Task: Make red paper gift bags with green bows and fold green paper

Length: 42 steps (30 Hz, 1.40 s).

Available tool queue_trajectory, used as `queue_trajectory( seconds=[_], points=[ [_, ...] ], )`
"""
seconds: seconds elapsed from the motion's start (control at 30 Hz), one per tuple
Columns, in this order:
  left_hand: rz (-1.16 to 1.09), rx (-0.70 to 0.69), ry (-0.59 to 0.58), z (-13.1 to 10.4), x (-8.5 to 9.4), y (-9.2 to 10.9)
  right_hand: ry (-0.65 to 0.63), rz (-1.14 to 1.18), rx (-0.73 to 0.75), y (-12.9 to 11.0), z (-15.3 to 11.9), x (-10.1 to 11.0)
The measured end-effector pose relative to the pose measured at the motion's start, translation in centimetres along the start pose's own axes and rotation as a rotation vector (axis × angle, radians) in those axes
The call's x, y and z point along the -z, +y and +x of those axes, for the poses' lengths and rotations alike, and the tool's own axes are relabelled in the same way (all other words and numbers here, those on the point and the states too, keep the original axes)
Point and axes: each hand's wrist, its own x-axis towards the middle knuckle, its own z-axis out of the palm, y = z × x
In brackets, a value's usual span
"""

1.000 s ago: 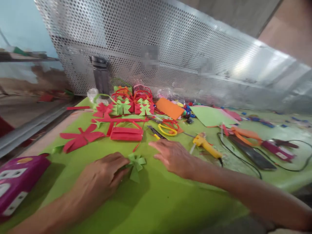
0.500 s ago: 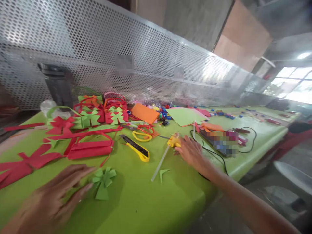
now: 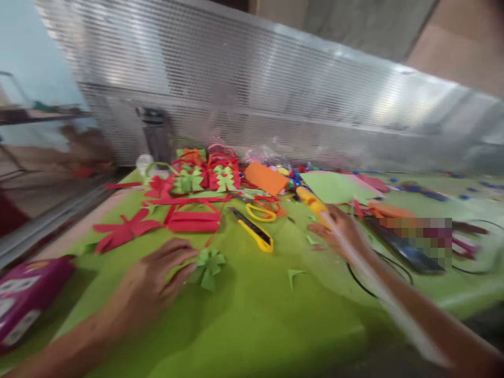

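Beyond the left fingertips, two red bags stand upright, the left bag (image 3: 200, 184) and the right bag (image 3: 236, 180), and green cutouts show on their fronts; these look the furthest along. Nearer those fingers and just past them, a red purse (image 3: 192, 222) shows no cutout on its front, so it looks plainer. The green flower (image 3: 208, 266) is loose from any bag, and its petals look fully cut.

The left hand (image 3: 147, 281) has thumb and fingers nearly together, pinching one edge of the green flower, whose petals fan out just right of the fingertips. The right hand (image 3: 344, 229) seems to have its fingers curled around the yellow glue gun (image 3: 311, 201), though blur hides the exact grip. The nozzle points away from these fingers, and a long clear glue stick (image 3: 372, 281) runs back over the forearm.

Between the two hands, slightly beyond the left fingers, lies a yellow cutter (image 3: 254, 232). A small green scrap (image 3: 293, 277) rests nearer the wearer than the right fingers.
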Motion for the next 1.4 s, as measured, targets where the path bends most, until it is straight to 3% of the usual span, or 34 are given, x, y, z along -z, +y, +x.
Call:
queue_trajectory(
  seconds=[0.1,0.27,0.37,0.5,0.7,1.07,1.3,1.4],
  points=[
    [0.049,-0.123,-0.015,0.1,0.7,0.8,-0.125,0.201,0.009,-2.5,0.5,-0.9],
    [0.180,-0.247,-0.032,-0.7,0.7,1.4,-0.518,0.475,-0.007,-7.0,-0.7,-3.3],
    [0.284,-0.273,-0.064,-1.1,0.4,1.5,-0.699,0.408,-0.022,-8.4,-1.5,-4.1],
    [0.302,-0.258,-0.143,-1.4,0.2,1.5,-0.825,0.187,0.032,-9.2,-1.7,-4.2],
    [0.207,-0.233,-0.231,-1.4,0.0,1.5,-0.864,0.085,0.117,-9.7,-2.0,-4.0],
    [0.119,-0.061,-0.475,-0.9,0.4,2.1,-0.878,0.118,0.034,-8.6,-3.0,-3.5],
    [0.106,-0.025,-0.530,-0.4,0.6,2.2,-0.894,0.057,0.017,-10.0,-2.4,-3.4],
    [0.103,-0.020,-0.522,-0.4,0.5,2.3,-0.856,0.058,0.088,-10.4,-2.2,-3.7]
  ],
)
